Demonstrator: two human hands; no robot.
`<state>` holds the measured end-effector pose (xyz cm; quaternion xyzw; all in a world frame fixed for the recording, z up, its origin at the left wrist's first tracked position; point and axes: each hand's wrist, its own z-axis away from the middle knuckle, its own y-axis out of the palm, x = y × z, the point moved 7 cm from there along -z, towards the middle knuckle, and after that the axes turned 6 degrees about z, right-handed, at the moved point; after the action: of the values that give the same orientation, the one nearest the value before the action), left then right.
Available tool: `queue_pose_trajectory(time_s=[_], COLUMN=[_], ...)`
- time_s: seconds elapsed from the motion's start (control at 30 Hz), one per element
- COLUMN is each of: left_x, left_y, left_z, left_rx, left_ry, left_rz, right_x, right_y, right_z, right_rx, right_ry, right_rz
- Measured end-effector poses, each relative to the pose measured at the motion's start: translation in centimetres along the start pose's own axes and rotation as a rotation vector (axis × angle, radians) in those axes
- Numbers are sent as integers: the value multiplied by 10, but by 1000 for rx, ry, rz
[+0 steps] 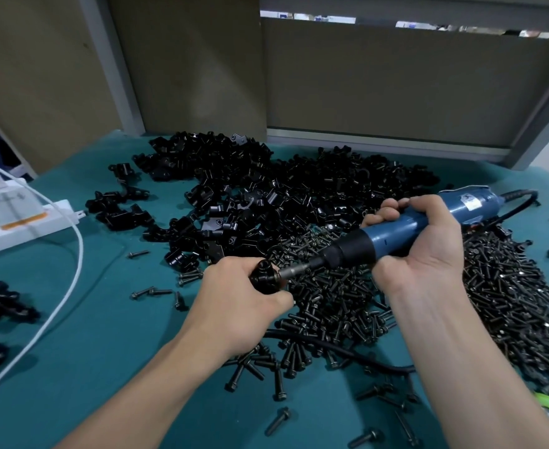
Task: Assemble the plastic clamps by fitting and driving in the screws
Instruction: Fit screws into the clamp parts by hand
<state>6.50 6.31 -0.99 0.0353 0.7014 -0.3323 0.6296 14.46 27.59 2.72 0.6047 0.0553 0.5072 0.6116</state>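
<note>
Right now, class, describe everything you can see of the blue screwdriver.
The screwdriver is a powered one: a blue, plastic-looking barrel with a white label near its rear, a black collar, then a slim metal bit. A black cord leaves its rear end. It is held slanted, bit pointing down-left, above the screws. The right hand grips its barrel; the bit's tip meets the clamp that the left hand holds.
</note>
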Motion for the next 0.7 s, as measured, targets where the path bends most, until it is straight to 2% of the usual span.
queue_pose_trajectory(time_s=[0.33,0.5,0.7], left_x=[10,7,4], left_y=[-25,-18,-16], left_z=[-8,-5,-4], left_rx=[-154,-126,-114], left_ry=[-99,-97,-64], left_rz=[-81,-63,-80], right_x=[3,1,-3], right_y=[8,7,1], right_z=[9,8,4], right_rx=[88,126,122], right_ry=[83,156,190], right_rz=[230,383,400])
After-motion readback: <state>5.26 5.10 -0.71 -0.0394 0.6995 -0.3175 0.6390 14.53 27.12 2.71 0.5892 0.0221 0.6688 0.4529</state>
